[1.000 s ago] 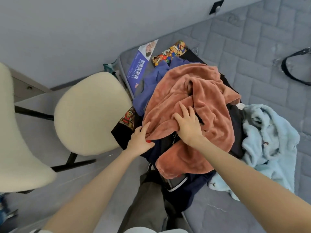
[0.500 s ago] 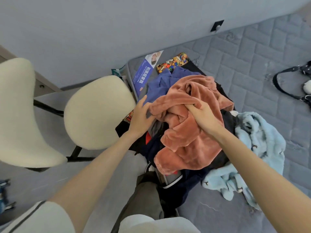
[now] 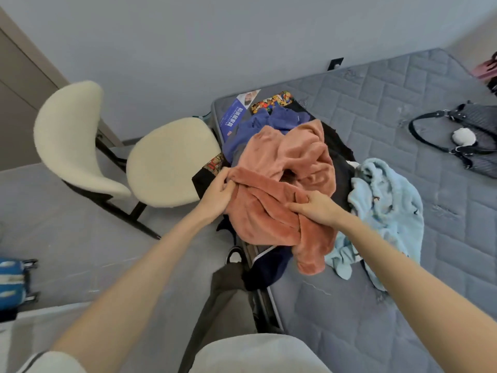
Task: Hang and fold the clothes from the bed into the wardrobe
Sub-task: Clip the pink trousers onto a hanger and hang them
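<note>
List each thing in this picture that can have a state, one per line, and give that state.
left hand: pinches the left edge of the orange fleece
right hand: grips a fold of the orange fleece
orange fleece: crumpled, uppermost, held by both hands
light blue fleece: crumpled on the mattress, untouched
blue garment: bunched, partly under the orange fleece
black bag: lying flat on the mattress, strap looped out
</note>
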